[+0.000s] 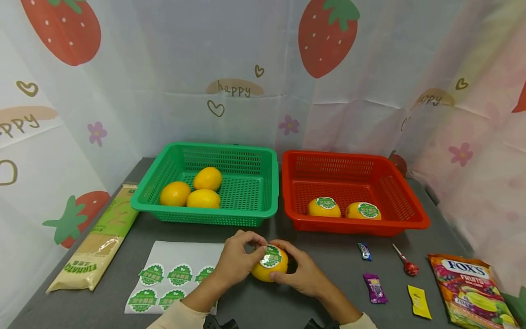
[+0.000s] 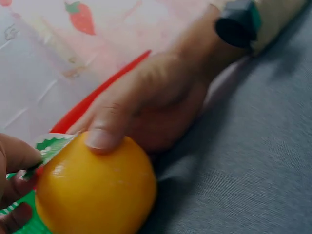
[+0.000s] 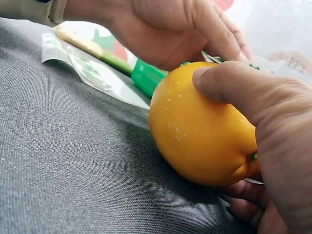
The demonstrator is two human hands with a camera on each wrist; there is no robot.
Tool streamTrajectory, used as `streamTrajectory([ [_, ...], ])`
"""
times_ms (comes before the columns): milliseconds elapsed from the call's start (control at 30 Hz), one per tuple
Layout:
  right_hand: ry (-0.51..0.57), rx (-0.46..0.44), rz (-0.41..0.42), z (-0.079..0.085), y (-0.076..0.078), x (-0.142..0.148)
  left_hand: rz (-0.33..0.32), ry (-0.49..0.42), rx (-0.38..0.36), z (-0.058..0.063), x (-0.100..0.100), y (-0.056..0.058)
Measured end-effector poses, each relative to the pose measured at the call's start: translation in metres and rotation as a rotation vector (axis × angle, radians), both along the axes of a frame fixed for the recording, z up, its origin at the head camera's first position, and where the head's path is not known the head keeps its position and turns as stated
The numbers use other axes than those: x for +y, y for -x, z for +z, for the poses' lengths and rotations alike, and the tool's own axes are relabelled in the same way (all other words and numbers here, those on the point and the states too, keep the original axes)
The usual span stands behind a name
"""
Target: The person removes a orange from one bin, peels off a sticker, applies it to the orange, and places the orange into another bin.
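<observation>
My right hand point(image 1: 306, 275) grips an orange point(image 1: 263, 273) low over the grey table, its thumb on the near side of the peel. A round green-and-white sticker point(image 1: 271, 257) lies against the top of this fruit. With thumb and fingertips, my left hand point(image 1: 237, 261) pinches the sticker's edge. In the left wrist view part of the sticker point(image 2: 52, 145) stands off the peel beside the fingers point(image 2: 18, 155). The stem end of the orange point(image 3: 195, 126) faces the right palm in the right wrist view.
A sheet of stickers point(image 1: 160, 256) lies left of the hands. Behind stand a green basket point(image 1: 205, 214) with several oranges and a red basket point(image 1: 353, 225) with two stickered ones. A noodle packet point(image 1: 98, 237) lies far left; small sweets and a candy bag point(image 1: 472, 292) lie right.
</observation>
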State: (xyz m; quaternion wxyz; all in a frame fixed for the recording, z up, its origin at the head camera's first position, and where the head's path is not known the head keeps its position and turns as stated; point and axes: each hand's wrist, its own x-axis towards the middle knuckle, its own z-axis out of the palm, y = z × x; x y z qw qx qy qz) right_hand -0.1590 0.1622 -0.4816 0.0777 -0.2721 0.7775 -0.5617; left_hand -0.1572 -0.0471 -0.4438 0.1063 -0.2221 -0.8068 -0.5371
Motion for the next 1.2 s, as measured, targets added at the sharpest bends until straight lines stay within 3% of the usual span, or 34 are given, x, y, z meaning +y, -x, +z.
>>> streamTrajectory([
  [167,-0.001,0.018,-0.002,-0.001,0.0,0.001,0.051,0.086,0.191,-0.008,0.003,-0.002],
  [233,-0.003,0.018,0.002,-0.002,0.0,0.001,0.009,0.12,0.238,-0.011,0.001,-0.003],
  [300,-0.005,0.017,0.005,-0.002,0.0,0.001,-0.062,0.158,0.235,-0.013,-0.002,-0.002],
  [400,-0.001,0.015,0.009,-0.001,0.0,0.0,-0.165,0.178,0.152,-0.018,-0.006,0.001],
  [533,0.016,0.019,0.014,0.002,0.0,-0.001,-0.235,0.125,0.017,-0.022,-0.009,0.007],
  [667,0.102,-0.017,0.044,0.008,0.0,-0.002,-0.248,0.125,-0.055,-0.022,-0.007,0.008],
  [800,0.112,-0.106,-0.033,0.014,0.001,-0.008,-0.229,0.15,-0.109,-0.018,-0.005,0.008],
  [867,0.102,-0.145,-0.079,0.014,0.001,-0.012,-0.256,0.131,-0.143,-0.017,-0.007,0.01],
  [1000,0.112,-0.182,-0.096,0.012,0.002,-0.014,-0.37,0.036,-0.229,-0.015,-0.016,0.017],
  [1133,0.118,-0.203,-0.054,0.012,0.005,-0.01,-0.496,-0.057,-0.31,-0.015,-0.023,0.025],
  [1200,0.117,-0.224,-0.025,0.013,0.007,-0.006,-0.53,-0.087,-0.343,-0.015,-0.025,0.028],
])
